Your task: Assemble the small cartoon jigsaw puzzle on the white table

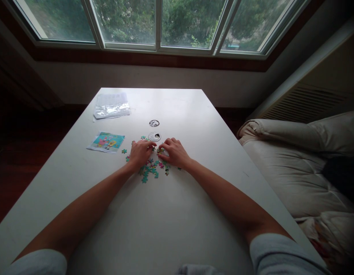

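Observation:
Both my hands rest on a white table (171, 214) over a scatter of small jigsaw pieces (150, 170) in teal, pink and yellow. My left hand (140, 152) lies palm down with its fingers curled, thumb tip pointing toward the right hand. My right hand (174, 152) is curled too, its fingertips pinching a small yellowish piece (160, 151) between the two hands. A loose teal piece (124, 151) lies just left of my left hand. A colourful cartoon picture card (106, 141) lies further left.
A clear plastic bag (111, 105) lies at the table's far left. Two round holes or discs (154, 130) sit in the tabletop just beyond my hands. A cream cushioned sofa (297, 164) stands right of the table. Windows (158, 23) run along the far wall.

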